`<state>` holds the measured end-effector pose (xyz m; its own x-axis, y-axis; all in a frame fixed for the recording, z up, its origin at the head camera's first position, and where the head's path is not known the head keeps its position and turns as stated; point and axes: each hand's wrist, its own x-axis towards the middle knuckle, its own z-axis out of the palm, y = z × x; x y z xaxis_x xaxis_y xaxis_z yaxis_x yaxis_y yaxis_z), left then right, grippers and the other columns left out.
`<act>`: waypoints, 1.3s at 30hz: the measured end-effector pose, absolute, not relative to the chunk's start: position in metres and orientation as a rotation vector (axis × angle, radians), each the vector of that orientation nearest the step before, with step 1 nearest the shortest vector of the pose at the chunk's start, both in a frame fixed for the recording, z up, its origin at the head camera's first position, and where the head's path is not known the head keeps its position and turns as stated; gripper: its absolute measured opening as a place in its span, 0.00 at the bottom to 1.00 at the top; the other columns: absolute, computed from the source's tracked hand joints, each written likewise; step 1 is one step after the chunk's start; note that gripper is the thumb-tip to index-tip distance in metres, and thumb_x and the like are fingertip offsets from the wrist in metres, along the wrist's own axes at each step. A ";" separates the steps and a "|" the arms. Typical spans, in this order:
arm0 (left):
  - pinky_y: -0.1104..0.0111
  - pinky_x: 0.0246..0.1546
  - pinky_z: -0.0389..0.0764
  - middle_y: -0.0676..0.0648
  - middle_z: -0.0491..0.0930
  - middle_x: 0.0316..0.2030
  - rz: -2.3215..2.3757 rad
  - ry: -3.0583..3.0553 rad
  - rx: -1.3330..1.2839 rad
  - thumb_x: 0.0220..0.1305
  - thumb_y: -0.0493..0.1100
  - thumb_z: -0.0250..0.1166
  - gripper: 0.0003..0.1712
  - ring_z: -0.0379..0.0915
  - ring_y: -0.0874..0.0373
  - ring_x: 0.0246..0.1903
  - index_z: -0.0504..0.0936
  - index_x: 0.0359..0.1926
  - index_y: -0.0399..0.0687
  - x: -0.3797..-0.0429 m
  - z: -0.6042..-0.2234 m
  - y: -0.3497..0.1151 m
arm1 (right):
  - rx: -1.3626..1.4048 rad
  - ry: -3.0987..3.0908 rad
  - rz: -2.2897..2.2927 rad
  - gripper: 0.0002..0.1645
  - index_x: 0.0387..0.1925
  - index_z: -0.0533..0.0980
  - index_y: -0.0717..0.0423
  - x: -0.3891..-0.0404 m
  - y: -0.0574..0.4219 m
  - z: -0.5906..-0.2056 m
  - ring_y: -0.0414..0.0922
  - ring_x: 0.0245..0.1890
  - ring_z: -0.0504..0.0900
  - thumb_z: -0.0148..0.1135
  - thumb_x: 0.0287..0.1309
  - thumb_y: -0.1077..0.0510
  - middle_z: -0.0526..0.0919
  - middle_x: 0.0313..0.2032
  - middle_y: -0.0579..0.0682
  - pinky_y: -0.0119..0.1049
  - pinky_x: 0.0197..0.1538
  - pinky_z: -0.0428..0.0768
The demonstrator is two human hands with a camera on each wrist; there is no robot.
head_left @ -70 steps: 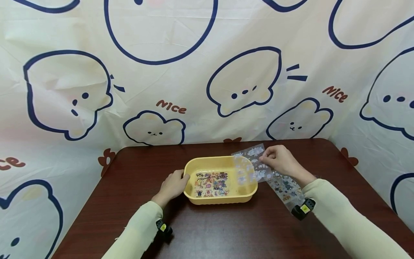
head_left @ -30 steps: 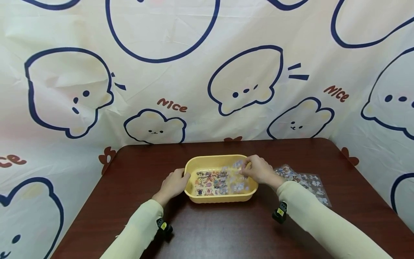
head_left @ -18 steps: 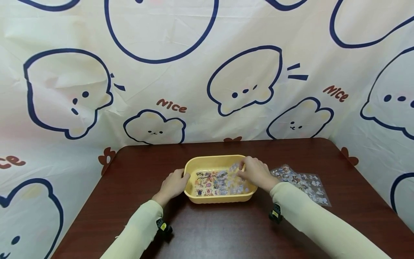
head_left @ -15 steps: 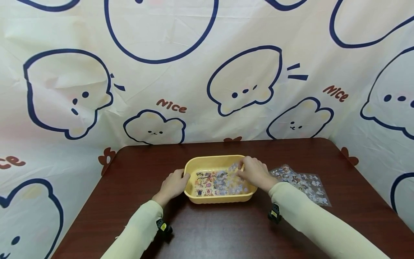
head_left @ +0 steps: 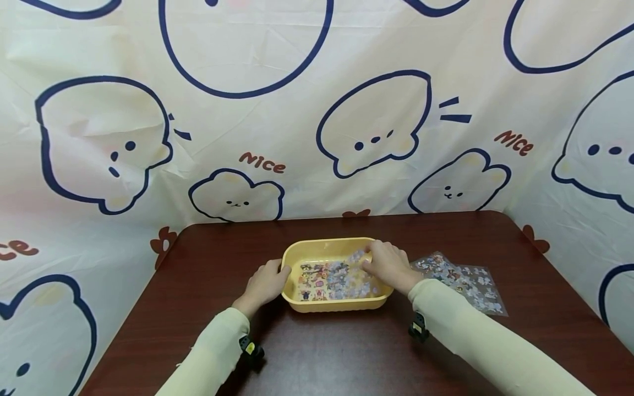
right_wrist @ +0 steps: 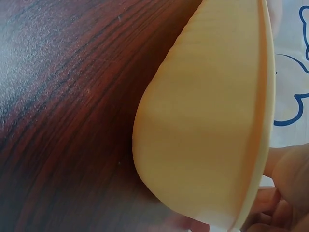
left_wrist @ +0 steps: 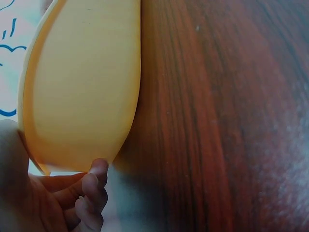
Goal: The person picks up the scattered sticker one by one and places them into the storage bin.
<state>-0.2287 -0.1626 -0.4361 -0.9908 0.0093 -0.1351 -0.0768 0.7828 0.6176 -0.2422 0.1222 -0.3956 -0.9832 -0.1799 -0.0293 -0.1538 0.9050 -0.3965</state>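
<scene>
A yellow plastic basin (head_left: 337,305) stands on the table in the head view. My left hand (head_left: 264,280) grips its left end, thumb over the rim and fingers beneath it outside; the left wrist view shows the fingers (left_wrist: 91,188) at the basin's end wall. Inside lies a clear sticker sheet with colourful small figures (head_left: 314,280). A second clear sticker sheet with pale cloud-like prints (head_left: 354,280) overlaps its right part. My right hand (head_left: 391,267) reaches over the right rim and pinches the pale sheet's right edge; its fingertips are partly hidden.
More clear sticker sheets (head_left: 477,289) lie overlapping on the dark wooden table (head_left: 327,352), right of the basin and partly behind the right forearm. A cream cloth (head_left: 297,126) printed with cartoon outlines hangs behind and at the sides.
My right hand has brought the pale sheet down and left into the basin, onto the colourful one, and shifted slightly further left. The left hand keeps its grip on the basin.
</scene>
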 end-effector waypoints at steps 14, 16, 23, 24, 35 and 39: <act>0.67 0.24 0.69 0.48 0.80 0.26 1.000 2.838 -0.054 0.75 0.51 0.46 0.25 0.75 0.58 0.21 0.78 0.61 0.42 -0.229 -0.439 -0.163 | -0.298 3.007 -0.563 0.26 0.53 0.81 0.61 -0.239 0.126 -0.397 0.41 0.17 0.71 0.71 0.60 0.48 0.74 0.16 0.45 0.35 0.22 0.66; 0.67 0.24 0.69 0.48 0.80 0.26 1.000 2.839 -0.054 0.75 0.51 0.46 0.25 0.75 0.58 0.21 0.78 0.61 0.42 -0.229 -0.439 -0.163 | -0.306 3.019 -0.552 0.22 0.47 0.82 0.60 -0.239 0.125 -0.397 0.40 0.16 0.67 0.71 0.59 0.48 0.71 0.14 0.44 0.34 0.21 0.63; 0.67 0.25 0.69 0.48 0.79 0.26 0.991 2.853 -0.050 0.75 0.51 0.47 0.26 0.75 0.58 0.22 0.78 0.61 0.43 -0.229 -0.439 -0.163 | -0.327 3.059 -0.495 0.16 0.31 0.80 0.56 -0.238 0.126 -0.396 0.40 0.14 0.63 0.72 0.58 0.47 0.66 0.14 0.44 0.34 0.19 0.59; 0.67 0.25 0.69 0.48 0.79 0.26 0.991 2.853 -0.049 0.75 0.51 0.47 0.25 0.74 0.58 0.22 0.78 0.61 0.43 -0.229 -0.439 -0.163 | -0.327 3.062 -0.485 0.17 0.36 0.81 0.57 -0.238 0.126 -0.396 0.40 0.15 0.65 0.72 0.58 0.47 0.72 0.16 0.45 0.34 0.20 0.60; 0.67 0.25 0.69 0.48 0.80 0.27 0.984 2.849 -0.059 0.75 0.51 0.47 0.27 0.75 0.59 0.22 0.76 0.64 0.41 -0.229 -0.438 -0.163 | -0.332 3.066 -0.473 0.28 0.54 0.82 0.57 -0.236 0.126 -0.394 0.41 0.18 0.74 0.68 0.61 0.42 0.84 0.24 0.47 0.35 0.20 0.67; 0.67 0.25 0.69 0.48 0.80 0.26 0.994 2.844 -0.057 0.75 0.51 0.47 0.27 0.74 0.58 0.22 0.76 0.64 0.41 -0.228 -0.438 -0.163 | -0.327 3.055 -0.510 0.27 0.53 0.82 0.57 -0.235 0.126 -0.393 0.40 0.16 0.73 0.67 0.62 0.42 0.79 0.19 0.44 0.34 0.19 0.66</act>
<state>-0.2284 -0.1634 -0.4377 -0.9910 0.0070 -0.1334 -0.0776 0.7825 0.6178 -0.2346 0.1264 -0.3931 -0.9776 -0.2103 0.0078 -0.2014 0.9243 -0.3241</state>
